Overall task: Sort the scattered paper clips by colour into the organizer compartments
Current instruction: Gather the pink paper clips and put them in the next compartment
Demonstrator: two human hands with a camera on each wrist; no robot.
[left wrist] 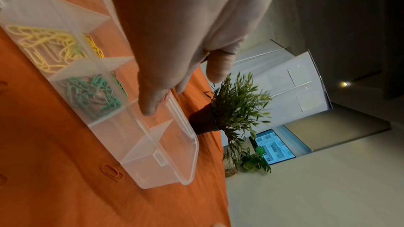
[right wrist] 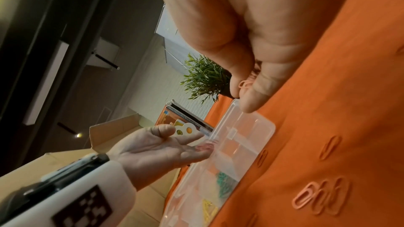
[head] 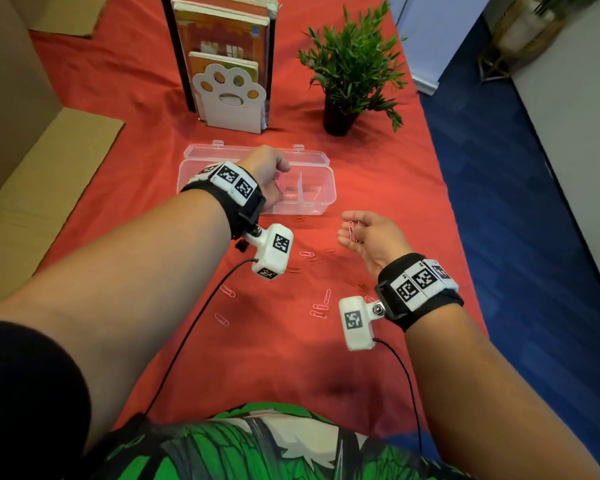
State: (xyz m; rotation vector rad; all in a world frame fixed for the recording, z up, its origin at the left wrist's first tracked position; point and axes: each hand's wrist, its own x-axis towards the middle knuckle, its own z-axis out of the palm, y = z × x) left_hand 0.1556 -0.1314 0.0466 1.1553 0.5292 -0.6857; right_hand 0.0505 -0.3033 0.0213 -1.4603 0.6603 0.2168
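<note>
A clear plastic organizer (head: 321, 199) is seen at the centre of the head view, lying on a red cloth (head: 118, 98), with its lid folded back toward the upper edge. The left hand (head: 269, 174) is held over the organizer's middle section, fingers pointing down into it; pink paper clips (head: 280, 188) are glimpsed at its fingertips, but whether they are pinched or merely touched cannot be told. In the left wrist view, yellow clips (left wrist: 47, 47) are shown in one compartment and green clips (left wrist: 91, 92) in the next one, lower in the frame.

The right hand (head: 369, 237) is held right of centre, just below the organizer and above the cloth, palm turned up and fingers curled around a few pink clips (head: 353, 231). More pink clips (head: 319, 308) are scattered on the cloth in the lower middle of the head view, with some orange clips (head: 293, 270) near them, hard to pick out against the cloth.

A potted plant (head: 352, 67) and a paw-shaped bookend (head: 231, 95) with books are placed in the upper part of the frame.
</note>
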